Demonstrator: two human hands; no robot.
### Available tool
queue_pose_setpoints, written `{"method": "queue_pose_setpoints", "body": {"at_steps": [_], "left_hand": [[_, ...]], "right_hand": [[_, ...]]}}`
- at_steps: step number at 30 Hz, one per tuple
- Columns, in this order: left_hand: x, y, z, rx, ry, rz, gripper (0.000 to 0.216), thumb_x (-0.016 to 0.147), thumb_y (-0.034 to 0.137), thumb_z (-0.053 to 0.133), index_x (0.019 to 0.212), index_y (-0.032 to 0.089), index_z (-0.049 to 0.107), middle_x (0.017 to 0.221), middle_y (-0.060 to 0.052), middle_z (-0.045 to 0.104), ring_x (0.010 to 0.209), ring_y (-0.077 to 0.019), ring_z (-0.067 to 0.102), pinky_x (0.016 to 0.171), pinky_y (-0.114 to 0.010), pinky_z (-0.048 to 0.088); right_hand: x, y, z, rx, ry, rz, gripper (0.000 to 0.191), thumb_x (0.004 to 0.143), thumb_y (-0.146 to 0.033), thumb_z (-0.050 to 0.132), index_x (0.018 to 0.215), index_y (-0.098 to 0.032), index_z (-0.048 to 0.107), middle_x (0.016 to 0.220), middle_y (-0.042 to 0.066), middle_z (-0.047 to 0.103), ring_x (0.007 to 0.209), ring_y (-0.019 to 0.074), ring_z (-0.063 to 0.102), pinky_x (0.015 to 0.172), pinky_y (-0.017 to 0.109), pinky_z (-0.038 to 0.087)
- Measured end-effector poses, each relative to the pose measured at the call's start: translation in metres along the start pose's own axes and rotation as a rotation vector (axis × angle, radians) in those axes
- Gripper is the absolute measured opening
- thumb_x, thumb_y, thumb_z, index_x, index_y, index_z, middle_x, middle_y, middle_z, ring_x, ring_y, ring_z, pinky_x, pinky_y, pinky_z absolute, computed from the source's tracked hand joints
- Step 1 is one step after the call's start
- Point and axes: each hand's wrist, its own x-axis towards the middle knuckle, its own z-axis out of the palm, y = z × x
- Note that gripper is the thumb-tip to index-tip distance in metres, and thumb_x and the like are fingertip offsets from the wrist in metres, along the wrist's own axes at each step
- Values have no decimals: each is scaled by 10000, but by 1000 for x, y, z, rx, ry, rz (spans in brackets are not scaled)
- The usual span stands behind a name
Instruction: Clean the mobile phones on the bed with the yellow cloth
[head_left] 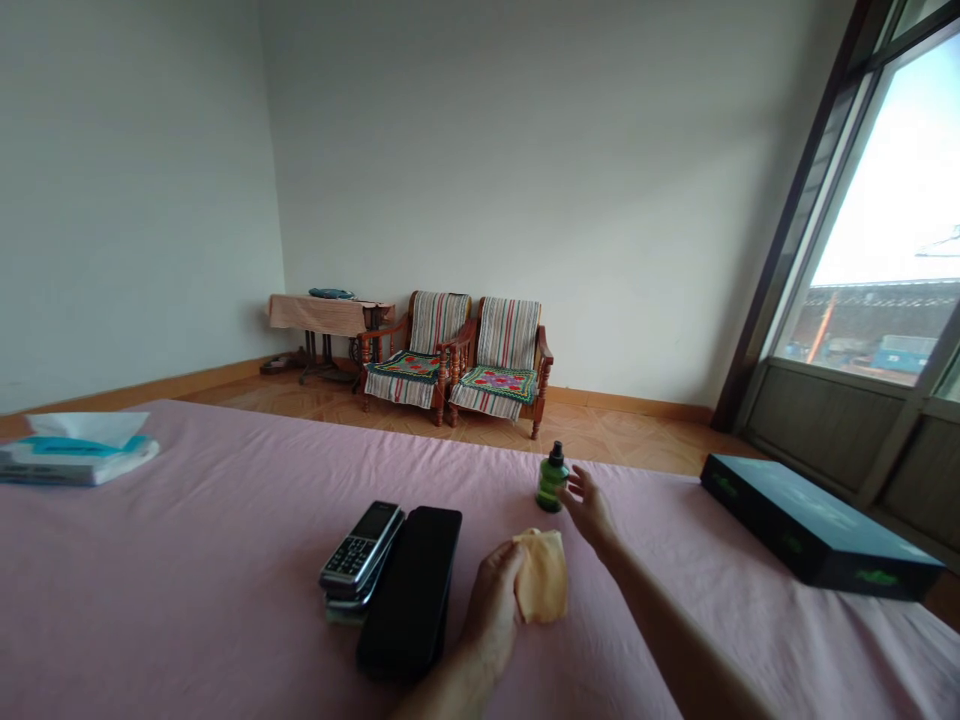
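Observation:
My left hand (pixel 491 600) pinches a small yellow-orange cloth (pixel 541 577) just above the pink tablecloth (pixel 187 560). My right hand (pixel 590 508) is stretched forward with its fingers apart, right beside a small green bottle with a black cap (pixel 552 478); I cannot tell whether it touches the bottle. A black smartphone (pixel 412 590) lies to the left of my left hand. A keypad phone (pixel 362 545) rests on top of another device beside it.
A dark flat box (pixel 817 530) lies at the table's right edge. A tissue pack (pixel 75 450) sits at the far left. Two striped wooden armchairs (pixel 457 360) and a small covered table (pixel 326 315) stand against the far wall. A large window (pixel 885 220) is on the right.

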Motion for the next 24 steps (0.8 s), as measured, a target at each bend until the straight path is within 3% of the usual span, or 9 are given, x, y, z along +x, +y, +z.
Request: {"method": "queue_pose_setpoints", "body": {"at_steps": [3,7,12,16,20,24], "left_hand": [[-1,3,3,-44,-62,21,417,676,428,712,974,137,690,957,-84,722,955,-284,640,859,-365,462],[-6,10,10,-85,-134,-3,338,694,382,703,923,133,703,905,-82,726,901,-264,653,823,-337,472],[-15,15,17,-93,-153,-66,347,690,366,706,937,123,695,837,-84,725,800,-255,664,715,-328,486],[-21,13,21,-81,-143,-75,342,683,367,716,921,121,695,842,-81,724,800,-245,662,728,-317,478],[-25,14,23,-58,-158,-81,353,671,379,725,906,117,700,816,-79,724,795,-245,658,732,-316,474],[-28,14,22,-25,-192,-90,359,655,377,750,893,111,703,800,-84,717,774,-228,650,720,-300,462]], "right_hand": [[-33,-14,-14,72,-27,59,350,836,-426,616,1025,-132,623,978,97,660,858,225,640,736,368,519],[-92,-33,-19,207,-191,108,448,764,-583,609,863,-152,680,836,90,693,754,222,658,668,323,511],[-144,-48,-14,361,-290,192,491,827,-606,511,918,-156,688,801,77,692,722,215,650,597,294,490],[-161,-50,-14,531,-263,262,404,786,-536,624,950,-173,695,816,60,700,748,212,649,610,277,482],[-166,-44,-15,635,-250,253,330,676,-453,757,831,-166,712,694,43,695,685,215,655,599,279,474],[-165,-37,-16,688,-227,246,319,652,-457,768,757,-163,699,671,52,694,664,227,657,599,303,484]]}}
